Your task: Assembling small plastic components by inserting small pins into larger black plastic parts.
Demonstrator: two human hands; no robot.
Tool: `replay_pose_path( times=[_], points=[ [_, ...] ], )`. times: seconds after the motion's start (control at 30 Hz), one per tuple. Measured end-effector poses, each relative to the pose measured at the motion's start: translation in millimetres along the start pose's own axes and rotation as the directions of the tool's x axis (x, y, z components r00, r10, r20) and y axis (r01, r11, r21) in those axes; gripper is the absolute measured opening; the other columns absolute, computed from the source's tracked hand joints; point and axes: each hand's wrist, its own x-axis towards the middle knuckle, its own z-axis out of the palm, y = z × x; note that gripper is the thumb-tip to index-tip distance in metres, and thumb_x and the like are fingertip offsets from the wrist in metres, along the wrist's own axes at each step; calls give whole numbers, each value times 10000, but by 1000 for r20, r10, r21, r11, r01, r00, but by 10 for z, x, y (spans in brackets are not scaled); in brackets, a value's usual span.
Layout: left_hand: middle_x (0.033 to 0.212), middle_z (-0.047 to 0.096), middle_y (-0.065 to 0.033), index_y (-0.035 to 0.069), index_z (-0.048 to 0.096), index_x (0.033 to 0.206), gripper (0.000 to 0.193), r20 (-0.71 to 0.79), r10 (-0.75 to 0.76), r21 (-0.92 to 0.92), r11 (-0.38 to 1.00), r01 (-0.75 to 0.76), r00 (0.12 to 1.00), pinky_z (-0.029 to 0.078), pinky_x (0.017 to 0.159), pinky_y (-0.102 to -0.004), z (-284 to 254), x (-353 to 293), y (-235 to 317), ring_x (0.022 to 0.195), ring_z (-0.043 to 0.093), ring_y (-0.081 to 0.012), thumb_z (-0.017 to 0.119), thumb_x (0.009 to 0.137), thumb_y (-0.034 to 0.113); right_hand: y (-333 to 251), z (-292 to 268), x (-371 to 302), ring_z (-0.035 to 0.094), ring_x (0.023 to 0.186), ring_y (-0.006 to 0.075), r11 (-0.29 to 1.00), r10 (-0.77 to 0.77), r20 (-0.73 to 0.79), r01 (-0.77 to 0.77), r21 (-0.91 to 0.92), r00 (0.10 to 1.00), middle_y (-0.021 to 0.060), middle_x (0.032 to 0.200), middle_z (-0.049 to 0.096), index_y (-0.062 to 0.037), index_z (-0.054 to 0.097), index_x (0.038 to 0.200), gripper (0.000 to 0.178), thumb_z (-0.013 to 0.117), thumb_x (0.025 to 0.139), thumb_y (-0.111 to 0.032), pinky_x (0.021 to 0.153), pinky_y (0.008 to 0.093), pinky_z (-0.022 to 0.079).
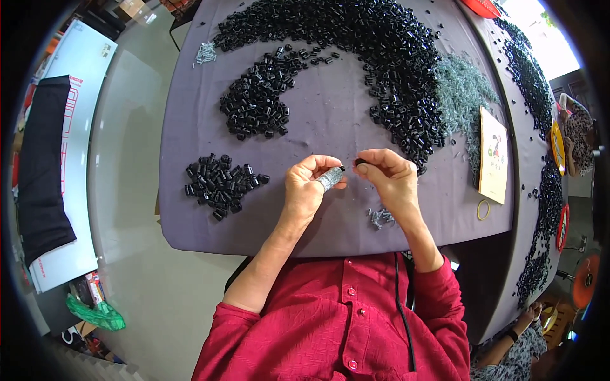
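Your left hand [307, 183] (thumb in grainy silver wrap [330, 180]) pinches a black piece [343, 168], right hand [393, 179] a rounded black bit [361, 161].

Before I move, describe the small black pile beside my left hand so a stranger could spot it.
Find the grey-covered table, then its near left corner. The small black pile lies there, left of the left hand. Unlike the larger black pile beyond it, it sits nearest that corner.
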Motion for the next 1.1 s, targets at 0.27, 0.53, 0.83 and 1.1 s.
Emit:
replay_pose_path(
  times=[0.27,0.53,0.83,1.1],
  points=[
    [857,654,-95,-38,627,942,160,44,46,46,998,-48,998,578,697,-288,5,-9,-44,724,649,-156,543,828,-113,38,101,-70,596,784,46,978,-68,34,73,-195,997,6,853,665,-4,679,977,161,653,821,26,705,193,489],
    [878,662,-98,-54,634,959,179,-16,97,149,984,-93,995,576,701,-276,51,-45,-86,772,653,-145,508,853,-125,147,176,-71,650,683,159,944,-233,-6,225,-240,972,94,775,656,-9,691,921,159,672,765,13,609,255,493],
    [813,677,-55,-23,653,972,137,-9,104,473,877,-88,995,545,615,-240,85,-215,40,717,639,-100,584,853,-34,77,209,-196,600,791,323,752,-448,169,472,-460,878,131,863,610,-9,562,1060,347,582,716,31,704,398,496],
    [665,635,-40,0,621,841,89,-18,-27,383,923,32,999,473,455,-221,23,-186,107,557,598,-84,567,829,-70,214,244,-197,573,742,318,563,-591,270,629,-536,760,139,871,611,26,491,1154,448,553,710,29,684,386,478]
  ],
)
